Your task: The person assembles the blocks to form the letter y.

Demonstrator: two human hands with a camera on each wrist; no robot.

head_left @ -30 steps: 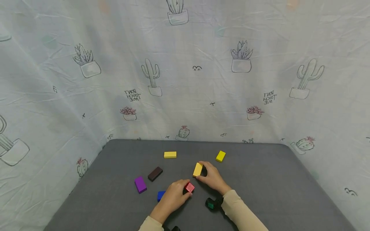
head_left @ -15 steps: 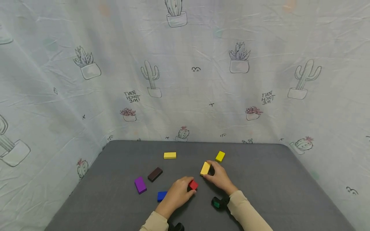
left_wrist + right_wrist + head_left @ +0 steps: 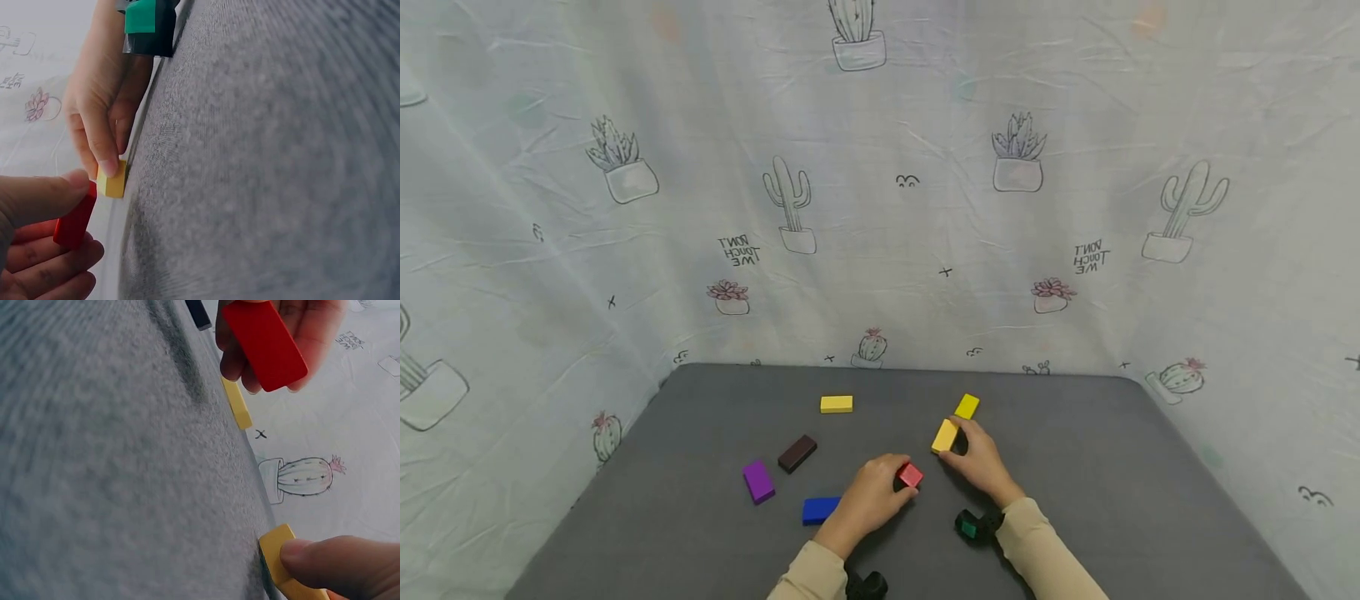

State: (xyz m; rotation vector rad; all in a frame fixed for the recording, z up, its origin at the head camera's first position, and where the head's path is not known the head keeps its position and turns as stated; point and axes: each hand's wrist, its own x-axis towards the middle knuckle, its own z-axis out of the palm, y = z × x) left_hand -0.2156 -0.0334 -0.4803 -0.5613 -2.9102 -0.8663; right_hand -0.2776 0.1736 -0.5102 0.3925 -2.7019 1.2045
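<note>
My left hand [image 3: 872, 493] pinches a red block [image 3: 911, 475] between thumb and fingers. In the right wrist view this red block [image 3: 265, 347] hangs above the grey surface. My right hand [image 3: 987, 467] grips a yellow block [image 3: 945, 436] by its sides, thumb on the near part. That yellow block [image 3: 112, 181] is low at the surface in the left wrist view. Just beyond it lies a brighter yellow block [image 3: 967, 406], its near end right by the held one. A blue block [image 3: 821, 511] is partly covered by my left hand.
Left of the hands lie a purple block [image 3: 758, 482] and a dark brown block [image 3: 797, 453]. Another yellow block [image 3: 837, 404] rests near the back of the grey table [image 3: 1075, 467]. A cactus-print curtain [image 3: 880, 208] hangs behind the table's far edge.
Both hands have moved right with their blocks. The held yellow block now comes close to the brighter yellow one, and more of the blue block shows.
</note>
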